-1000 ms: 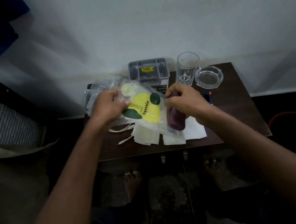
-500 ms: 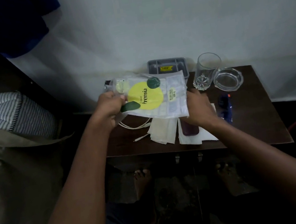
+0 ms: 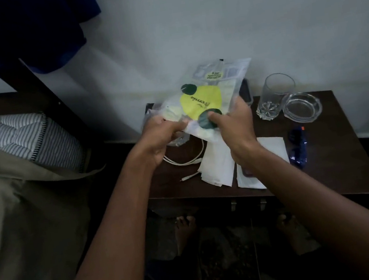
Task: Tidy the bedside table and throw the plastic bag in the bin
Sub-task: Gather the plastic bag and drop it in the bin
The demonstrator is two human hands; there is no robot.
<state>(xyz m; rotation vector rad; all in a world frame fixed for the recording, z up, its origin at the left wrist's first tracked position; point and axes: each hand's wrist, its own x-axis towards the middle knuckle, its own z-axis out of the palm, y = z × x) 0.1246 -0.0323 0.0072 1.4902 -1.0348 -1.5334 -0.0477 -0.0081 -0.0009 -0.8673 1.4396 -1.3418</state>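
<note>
A clear plastic bag (image 3: 208, 97) with a yellow and green label is held up above the back left of the dark wooden bedside table (image 3: 341, 158). My left hand (image 3: 163, 133) grips its lower left edge and my right hand (image 3: 234, 127) grips its lower right edge, thumb on the green spot. The bag stands nearly upright and hides the grey tray behind it. No bin is in view.
On the table lie a white cable (image 3: 189, 161), white papers (image 3: 219, 165), a dark phone partly under my right forearm, a blue wrapper (image 3: 298, 146), a drinking glass (image 3: 275, 96) and a glass ashtray (image 3: 301, 106). A bed (image 3: 9, 167) stands left. My bare feet show below.
My right hand has left the dark phone on the papers and taken hold of the bag. Both hands have turned the bag and lifted it upright.
</note>
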